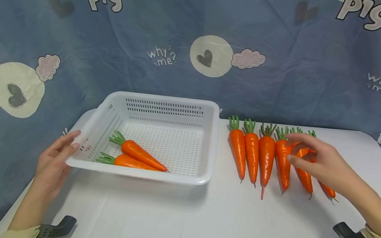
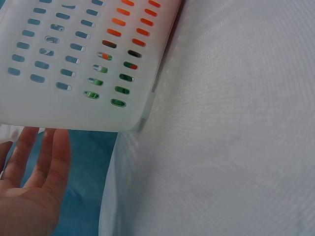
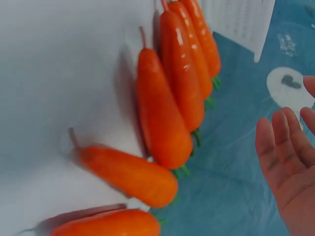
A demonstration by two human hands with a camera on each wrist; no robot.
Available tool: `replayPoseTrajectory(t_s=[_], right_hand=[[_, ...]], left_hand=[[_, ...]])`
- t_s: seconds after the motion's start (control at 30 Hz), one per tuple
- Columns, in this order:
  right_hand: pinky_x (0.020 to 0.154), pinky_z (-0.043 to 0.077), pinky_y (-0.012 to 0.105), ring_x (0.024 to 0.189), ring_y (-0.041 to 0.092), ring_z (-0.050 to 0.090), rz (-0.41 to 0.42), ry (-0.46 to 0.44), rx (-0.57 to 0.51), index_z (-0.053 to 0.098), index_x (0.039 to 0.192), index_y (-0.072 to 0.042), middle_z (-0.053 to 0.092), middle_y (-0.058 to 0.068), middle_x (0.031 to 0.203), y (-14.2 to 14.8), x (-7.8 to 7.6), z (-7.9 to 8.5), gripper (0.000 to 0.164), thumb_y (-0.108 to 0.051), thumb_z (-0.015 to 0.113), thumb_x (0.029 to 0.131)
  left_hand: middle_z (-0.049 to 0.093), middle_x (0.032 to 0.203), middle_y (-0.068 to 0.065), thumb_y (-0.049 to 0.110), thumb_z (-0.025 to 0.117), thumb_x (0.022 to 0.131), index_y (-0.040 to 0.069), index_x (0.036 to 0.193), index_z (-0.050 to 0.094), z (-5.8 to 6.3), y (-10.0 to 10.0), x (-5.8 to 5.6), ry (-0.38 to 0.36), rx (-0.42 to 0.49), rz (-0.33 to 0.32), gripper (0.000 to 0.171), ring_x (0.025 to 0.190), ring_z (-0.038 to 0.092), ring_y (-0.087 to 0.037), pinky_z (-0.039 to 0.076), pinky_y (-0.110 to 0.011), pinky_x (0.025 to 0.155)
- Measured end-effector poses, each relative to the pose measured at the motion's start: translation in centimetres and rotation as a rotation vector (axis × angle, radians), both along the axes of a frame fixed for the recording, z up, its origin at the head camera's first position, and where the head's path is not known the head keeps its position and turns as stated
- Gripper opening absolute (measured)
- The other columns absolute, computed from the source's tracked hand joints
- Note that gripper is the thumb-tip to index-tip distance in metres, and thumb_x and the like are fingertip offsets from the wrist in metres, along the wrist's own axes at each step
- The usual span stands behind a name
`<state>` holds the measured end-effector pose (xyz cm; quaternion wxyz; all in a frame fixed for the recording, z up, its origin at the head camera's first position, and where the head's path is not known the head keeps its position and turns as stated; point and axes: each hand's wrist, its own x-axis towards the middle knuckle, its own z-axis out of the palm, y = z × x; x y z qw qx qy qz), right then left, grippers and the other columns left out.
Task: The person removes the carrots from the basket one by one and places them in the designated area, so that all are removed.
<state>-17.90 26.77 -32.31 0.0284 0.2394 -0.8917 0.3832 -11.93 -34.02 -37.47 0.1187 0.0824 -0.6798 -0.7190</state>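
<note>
At the left end of the white plastic basket (image 1: 161, 176), my left hand (image 1: 54, 163) touches the rim with mostly straight fingers. Its fingertips partly disappear behind the basket edge in the left wrist view. Two orange carrots with green tops lie in the basket, one carrot (image 1: 138, 152) behind the other carrot (image 1: 131, 162). My right hand (image 1: 320, 161) hovers over the right part of a row of several carrots (image 1: 266, 153), thumb and fingers apart and holding nothing. The right wrist view shows a gap between this hand and the nearest carrots (image 3: 165, 113).
A white cloth (image 1: 232, 228) covers the table. Behind it hangs a blue printed curtain (image 1: 178, 14), close to the basket's back and the carrot tops. The row of carrots lies just right of the basket, tips toward me.
</note>
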Motion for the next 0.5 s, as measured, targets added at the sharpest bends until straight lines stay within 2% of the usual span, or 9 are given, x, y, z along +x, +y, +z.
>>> replayPoseTrajectory(t_s=[0.17, 0.37, 0.5], right_hand=[[0.076, 0.052, 0.024, 0.092, 0.011, 0.060, 0.096, 0.046, 0.017, 0.059, 0.132, -0.014, 0.062, -0.002, 0.115, -1.2, -0.3, 0.7, 0.046, -0.006, 0.073, 0.089], [0.077, 0.052, 0.027, 0.094, 0.009, 0.059, 0.175, 0.035, 0.031, 0.057, 0.134, -0.023, 0.060, -0.009, 0.118, -2.9, -0.1, 1.3, 0.048, -0.012, 0.074, 0.090], [0.076, 0.053, 0.029, 0.092, 0.009, 0.059, 0.237, 0.076, 0.033, 0.057, 0.134, -0.021, 0.061, -0.009, 0.117, -4.1, 0.0, 1.6, 0.050, -0.011, 0.075, 0.088]], left_hand=[[0.040, 0.145, -0.006, 0.015, 0.062, 0.098, 0.013, 0.146, 0.049, -0.1, -0.1, 0.0, 0.004, 0.013, -0.001, 0.049, 0.121, 0.045, -0.016, 0.051, -0.018, 0.083], [0.041, 0.144, -0.007, 0.016, 0.063, 0.098, 0.014, 0.145, 0.050, -0.1, -0.1, -0.1, -0.005, -0.003, 0.014, 0.049, 0.120, 0.045, -0.016, 0.051, -0.018, 0.082], [0.041, 0.144, -0.007, 0.016, 0.063, 0.098, 0.014, 0.144, 0.051, -0.1, -0.1, -0.1, -0.003, -0.012, 0.017, 0.048, 0.119, 0.046, -0.016, 0.051, -0.018, 0.081]])
